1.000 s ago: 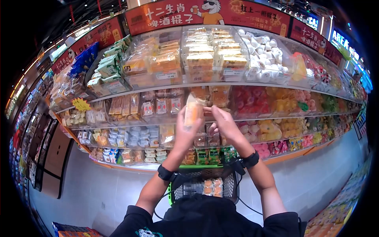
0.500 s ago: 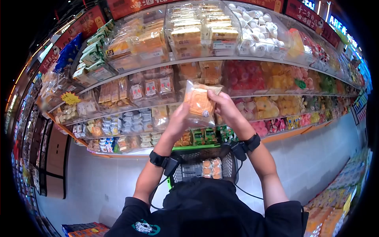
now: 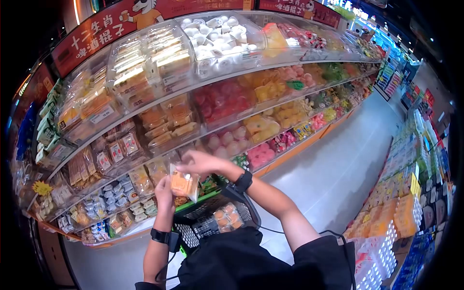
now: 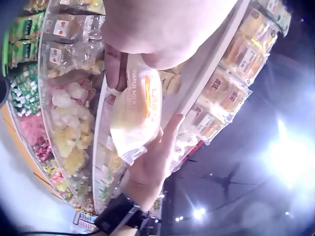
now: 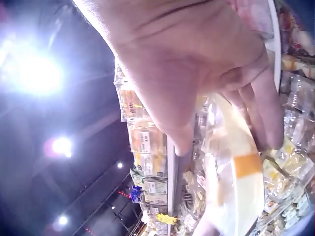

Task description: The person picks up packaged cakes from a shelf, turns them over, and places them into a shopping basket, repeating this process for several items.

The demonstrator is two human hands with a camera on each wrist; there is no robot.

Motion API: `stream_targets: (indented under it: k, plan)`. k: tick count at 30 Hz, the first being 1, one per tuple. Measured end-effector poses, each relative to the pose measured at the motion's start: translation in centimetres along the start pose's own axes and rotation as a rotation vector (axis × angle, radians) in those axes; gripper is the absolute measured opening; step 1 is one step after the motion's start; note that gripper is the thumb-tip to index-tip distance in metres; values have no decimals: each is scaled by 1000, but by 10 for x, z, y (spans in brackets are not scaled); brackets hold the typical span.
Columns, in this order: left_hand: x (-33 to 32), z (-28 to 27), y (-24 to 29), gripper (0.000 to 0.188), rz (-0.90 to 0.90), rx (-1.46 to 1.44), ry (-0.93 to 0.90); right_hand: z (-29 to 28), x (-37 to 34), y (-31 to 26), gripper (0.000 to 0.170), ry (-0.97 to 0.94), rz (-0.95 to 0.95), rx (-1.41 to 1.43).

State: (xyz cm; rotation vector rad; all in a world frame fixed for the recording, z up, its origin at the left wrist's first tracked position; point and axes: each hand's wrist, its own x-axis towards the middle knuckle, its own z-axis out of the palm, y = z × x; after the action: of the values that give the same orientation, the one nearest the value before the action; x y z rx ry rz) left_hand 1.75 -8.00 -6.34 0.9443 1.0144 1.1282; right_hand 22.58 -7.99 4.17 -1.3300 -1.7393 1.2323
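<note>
A clear-wrapped, golden square pastry [image 3: 183,184] is held up in front of the shelves, over the far rim of the basket. My left hand [image 3: 165,194] pinches it by one edge. Seen from the left wrist, the printed cream side of the packet [image 4: 140,108] carries orange characters and the words "WATER MILK". My right hand [image 3: 205,163] is at the packet's upper edge. In the right wrist view its fingers [image 5: 268,108] reach straight past the wrapper, with the thumb stretched out apart from them.
A black basket with a green rim [image 3: 210,195] sits against my body, a pack of round cakes [image 3: 227,217] inside. Tiered shelves of wrapped snacks and sweets curve across the front. An aisle floor [image 3: 314,174] runs off right, beside another display [image 3: 386,217].
My view has swung to the right. The right hand pinched the packet half a second ago; now its fingers are straight beside it. The packet has tilted and stays in the left hand.
</note>
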Motion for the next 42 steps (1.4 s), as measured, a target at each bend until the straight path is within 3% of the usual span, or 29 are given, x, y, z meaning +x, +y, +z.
stream_targets:
  k: [3, 6, 7, 8, 9, 10, 13, 18, 19, 21, 22, 23, 24, 25, 26, 29, 30, 32, 34, 36, 37, 38, 40, 42]
  plan:
    - [-7, 3, -10, 30, -61, 51, 89, -1, -23, 20, 77, -131, 266, 174]
    - [-9, -2, -46, 27, -127, 59, 91, 26, -37, 60, 66, 158, 370, 416]
    - [-6, -15, -73, 27, -126, 93, 101, 43, -26, 114, 51, 148, 331, 492]
    - [-3, -27, -98, 25, -134, 178, 75, 49, -39, 113, 37, 130, 334, 673]
    - [-7, -26, -106, 21, -69, 298, -14, 61, -43, 133, 31, 221, 475, 536]
    - [-16, -23, -108, 20, -265, 375, -1, 72, -50, 166, 28, 187, 491, 558]
    - [-35, -35, -150, 14, -471, 327, -98, 106, -72, 215, 33, 175, 752, 553]
    - [-60, -58, -255, 14, -787, 379, -25, 154, -115, 282, 40, 173, 679, 1003]
    - [-62, -62, -275, 15, -866, 315, -9, 169, -114, 317, 46, 136, 808, 911]
    - [-56, -70, -334, 18, -986, 293, 2, 193, -112, 367, 46, 187, 877, 847]
    - [-52, -65, -360, 22, -980, 289, 168, 203, -111, 390, 46, 215, 913, 810]
    - [-47, -70, -384, 24, -986, 285, 99, 218, -115, 426, 48, 257, 815, 923]
    - [-40, -78, -417, 26, -992, 276, 36, 229, -107, 465, 50, 195, 820, 826]
    - [-32, -94, -452, 28, -1064, 361, -51, 249, -103, 508, 49, 267, 731, 736]
    - [-26, -87, -477, 27, -992, 266, 18, 272, -104, 548, 49, 339, 647, 643]
    - [7, -114, -581, 28, -963, 376, -6, 305, -79, 641, 47, 331, 820, 522]
    - [15, -122, -606, 29, -939, 377, -44, 306, -66, 659, 46, 317, 792, 416]
    - [32, -128, -651, 25, -854, 358, 104, 348, -47, 742, 47, 341, 878, 277]
    - [50, -139, -688, 24, -852, 339, 97, 348, -29, 761, 47, 392, 760, 445]
    - [60, -156, -731, 27, -718, 216, 61, 359, -18, 779, 43, 472, 577, 657]
    - [62, -157, -740, 33, -723, 254, 146, 364, -17, 785, 43, 537, 536, 813]
    - [68, -151, -737, 43, -731, 197, 105, 354, -12, 769, 43, 519, 551, 843]
    - [71, -136, -724, 50, -727, 188, 45, 387, 0, 827, 44, 588, 533, 336]
    - [67, -137, -728, 55, -692, 198, 116, 383, -12, 821, 46, 525, 503, 513]
